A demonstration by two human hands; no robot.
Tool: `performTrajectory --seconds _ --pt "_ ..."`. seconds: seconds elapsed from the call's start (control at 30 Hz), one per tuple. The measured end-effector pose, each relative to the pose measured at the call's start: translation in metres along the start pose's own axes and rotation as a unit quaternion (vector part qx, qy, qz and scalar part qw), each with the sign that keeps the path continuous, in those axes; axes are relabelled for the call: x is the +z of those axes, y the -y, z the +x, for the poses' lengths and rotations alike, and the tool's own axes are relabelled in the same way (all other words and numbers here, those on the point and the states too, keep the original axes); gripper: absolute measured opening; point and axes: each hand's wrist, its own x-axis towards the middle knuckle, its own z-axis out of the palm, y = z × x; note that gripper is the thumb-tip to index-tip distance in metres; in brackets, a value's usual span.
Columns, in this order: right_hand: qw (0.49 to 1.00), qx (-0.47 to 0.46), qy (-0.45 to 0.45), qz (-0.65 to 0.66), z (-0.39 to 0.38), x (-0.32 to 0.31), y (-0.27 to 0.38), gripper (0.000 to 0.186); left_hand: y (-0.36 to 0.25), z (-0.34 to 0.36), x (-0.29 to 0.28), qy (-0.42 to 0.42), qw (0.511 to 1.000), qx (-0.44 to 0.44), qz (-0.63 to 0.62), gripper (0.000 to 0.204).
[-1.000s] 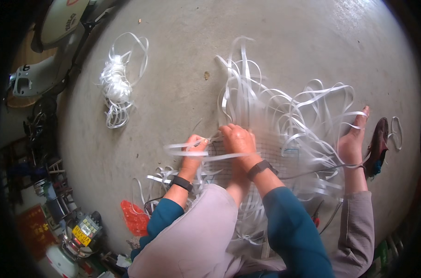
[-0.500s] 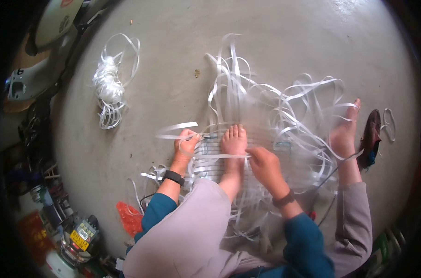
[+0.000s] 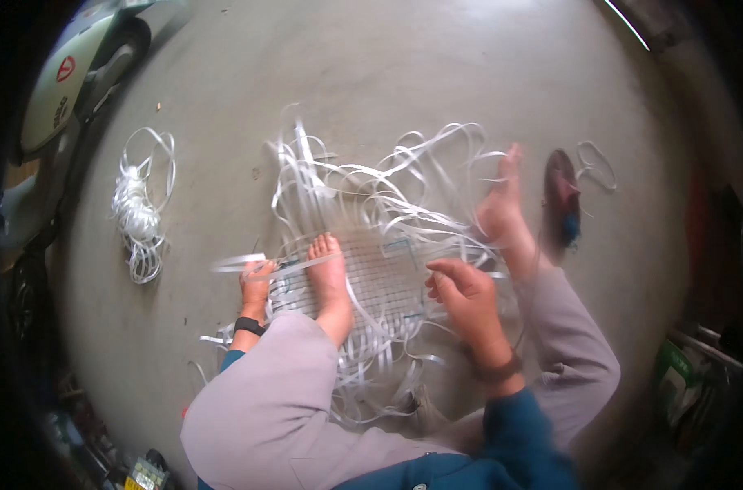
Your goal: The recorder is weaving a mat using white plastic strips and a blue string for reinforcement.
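Observation:
A woven mat of white strips [image 3: 379, 269] lies on the floor, with loose strip ends spreading around it. My bare left foot [image 3: 329, 282] rests on it. At the mat's left edge, my left hand [image 3: 258, 282] is closed on a white plastic strap [image 3: 298, 265], which stretches right across the foot. My right hand [image 3: 467, 300] hovers over the mat's right side. Its fingers are loosely curled and somewhat apart, and no strap shows between them. Small blue-green pieces [image 3: 397, 244] show at the mat's corners.
A bundle of white strap [image 3: 136, 208] lies at the left. Loose strips [image 3: 420, 180] tangle beyond the mat, reaching my right foot [image 3: 502, 204]. A dark red shoe [image 3: 561, 196] and a strap loop [image 3: 597, 166] are farther right. A scooter [image 3: 65, 102] stands at the far left.
My right hand has come away from the strap across the foot and moved right relative to the mat. My left hand still grips the strap. The whole view has shifted.

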Motion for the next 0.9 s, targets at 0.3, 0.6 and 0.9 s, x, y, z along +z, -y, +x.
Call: performTrajectory --seconds 0.3,0.6,0.9 --pt "0.979 -0.11 -0.17 -0.012 -0.044 -0.184 0.093 0.018 0.049 0.005 -0.027 -0.009 1.0 0.007 -0.025 0.013" --pt "0.923 0.024 -0.327 0.201 -0.059 -0.306 0.052 0.024 0.164 -0.002 -0.038 0.105 0.97 -0.074 -0.207 0.013" --pt "0.944 0.022 -0.288 -0.157 -0.058 -0.369 0.061 0.018 0.191 0.0 -0.039 0.15 0.943 -0.093 -0.281 0.015"
